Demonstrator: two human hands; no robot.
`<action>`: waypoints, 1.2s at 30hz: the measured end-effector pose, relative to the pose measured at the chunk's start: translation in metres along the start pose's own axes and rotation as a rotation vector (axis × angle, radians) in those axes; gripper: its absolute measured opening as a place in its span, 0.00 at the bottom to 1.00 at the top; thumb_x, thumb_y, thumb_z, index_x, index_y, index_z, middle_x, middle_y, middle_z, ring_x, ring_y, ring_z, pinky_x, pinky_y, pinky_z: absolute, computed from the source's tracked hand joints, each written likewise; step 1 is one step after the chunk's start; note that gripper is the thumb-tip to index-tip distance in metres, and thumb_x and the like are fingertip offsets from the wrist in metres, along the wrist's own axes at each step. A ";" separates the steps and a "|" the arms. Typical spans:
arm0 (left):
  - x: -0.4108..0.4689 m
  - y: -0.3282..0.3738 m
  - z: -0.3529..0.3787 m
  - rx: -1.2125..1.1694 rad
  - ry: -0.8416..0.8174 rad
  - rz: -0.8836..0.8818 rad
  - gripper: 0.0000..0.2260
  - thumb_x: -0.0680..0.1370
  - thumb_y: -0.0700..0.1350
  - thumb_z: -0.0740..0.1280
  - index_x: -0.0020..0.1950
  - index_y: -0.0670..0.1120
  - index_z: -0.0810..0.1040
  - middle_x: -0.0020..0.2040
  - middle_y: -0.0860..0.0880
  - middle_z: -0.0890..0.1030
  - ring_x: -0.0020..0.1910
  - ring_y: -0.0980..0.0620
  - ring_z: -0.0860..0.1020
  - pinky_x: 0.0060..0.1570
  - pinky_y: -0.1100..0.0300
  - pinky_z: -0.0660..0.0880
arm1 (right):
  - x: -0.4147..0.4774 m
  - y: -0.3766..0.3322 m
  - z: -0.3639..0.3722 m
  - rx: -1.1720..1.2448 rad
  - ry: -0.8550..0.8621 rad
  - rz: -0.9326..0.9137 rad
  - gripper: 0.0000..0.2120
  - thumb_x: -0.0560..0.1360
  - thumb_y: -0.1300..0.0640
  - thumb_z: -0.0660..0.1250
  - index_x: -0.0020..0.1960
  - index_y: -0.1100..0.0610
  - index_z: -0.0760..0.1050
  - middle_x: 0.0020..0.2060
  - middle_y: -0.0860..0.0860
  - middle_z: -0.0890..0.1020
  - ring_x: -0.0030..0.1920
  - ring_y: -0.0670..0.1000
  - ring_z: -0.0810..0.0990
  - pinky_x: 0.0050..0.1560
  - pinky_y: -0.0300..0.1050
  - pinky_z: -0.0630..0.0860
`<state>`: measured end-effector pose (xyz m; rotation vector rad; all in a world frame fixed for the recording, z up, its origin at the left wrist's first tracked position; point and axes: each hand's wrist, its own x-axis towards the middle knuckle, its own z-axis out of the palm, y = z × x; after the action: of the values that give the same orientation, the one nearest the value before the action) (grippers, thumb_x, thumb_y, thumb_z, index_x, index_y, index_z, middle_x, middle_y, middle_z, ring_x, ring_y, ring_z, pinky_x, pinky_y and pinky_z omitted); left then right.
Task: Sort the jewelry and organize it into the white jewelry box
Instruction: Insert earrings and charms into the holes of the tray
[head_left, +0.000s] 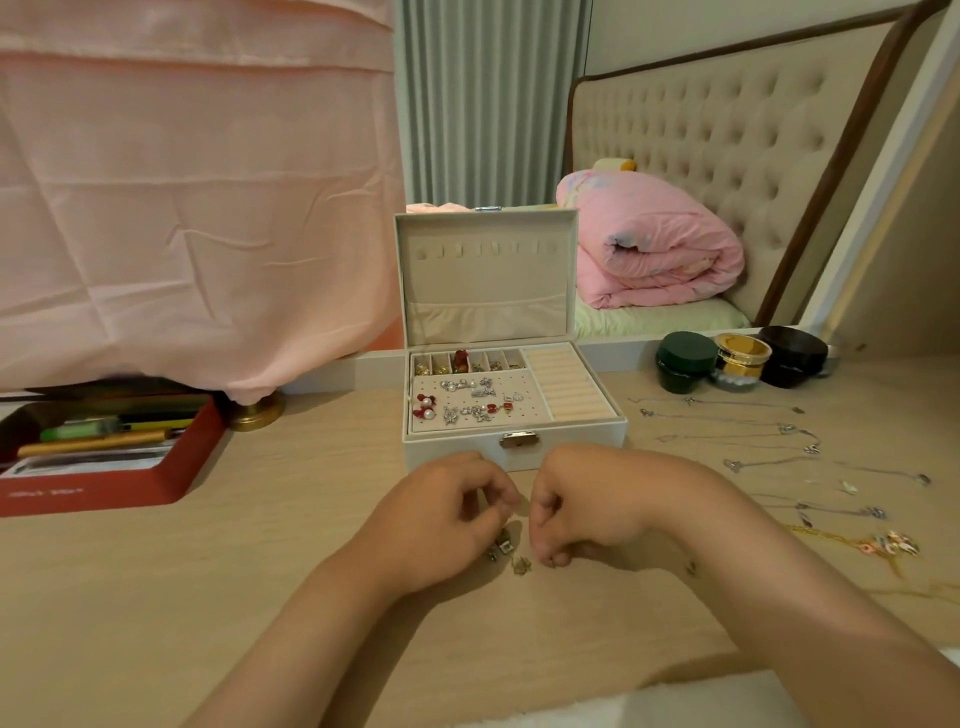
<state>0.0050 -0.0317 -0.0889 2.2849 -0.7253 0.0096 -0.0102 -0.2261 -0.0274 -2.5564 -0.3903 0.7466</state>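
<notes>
We have earrings in the white jewelry box, necklaces and loose pieces waiting on the worktop; our left grip pinches a small piece, our right grip curls, contents unclear.

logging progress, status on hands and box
Left hand and right hand curled over small pieces before the box, grip unclear. Box open, earrings in. Necklaces loose at right. Path clear.

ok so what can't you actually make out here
Head view only:
- Whether the left hand or right hand holds anything: curled fingers hide it.
- Pieces on the table by the hands: too small, partly covered.
- Necklaces: pendants too small.
- Red box contents: left edge cuts it off, cloth overhangs its back.
</notes>
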 end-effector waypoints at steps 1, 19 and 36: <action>0.000 0.001 0.002 -0.090 0.018 -0.022 0.05 0.76 0.46 0.68 0.48 0.56 0.82 0.44 0.56 0.81 0.42 0.59 0.79 0.47 0.59 0.77 | 0.001 0.003 -0.002 0.096 0.033 -0.038 0.06 0.76 0.58 0.73 0.40 0.53 0.84 0.37 0.51 0.87 0.30 0.45 0.78 0.39 0.43 0.79; 0.004 0.014 0.007 -1.015 0.247 -0.328 0.10 0.76 0.40 0.72 0.56 0.43 0.81 0.43 0.48 0.85 0.34 0.55 0.76 0.29 0.66 0.68 | 0.020 0.005 0.006 0.824 0.438 -0.228 0.03 0.77 0.60 0.72 0.51 0.56 0.83 0.35 0.53 0.83 0.27 0.51 0.77 0.21 0.38 0.66; 0.003 0.013 0.003 -0.931 0.219 -0.250 0.05 0.79 0.39 0.69 0.53 0.43 0.83 0.44 0.47 0.85 0.36 0.52 0.79 0.28 0.62 0.72 | 0.012 0.002 0.001 0.854 0.408 -0.241 0.07 0.76 0.64 0.72 0.54 0.59 0.83 0.30 0.51 0.83 0.26 0.48 0.76 0.21 0.38 0.69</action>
<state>0.0006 -0.0427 -0.0818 1.4276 -0.2294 -0.1594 -0.0007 -0.2232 -0.0339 -1.7431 -0.1766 0.2042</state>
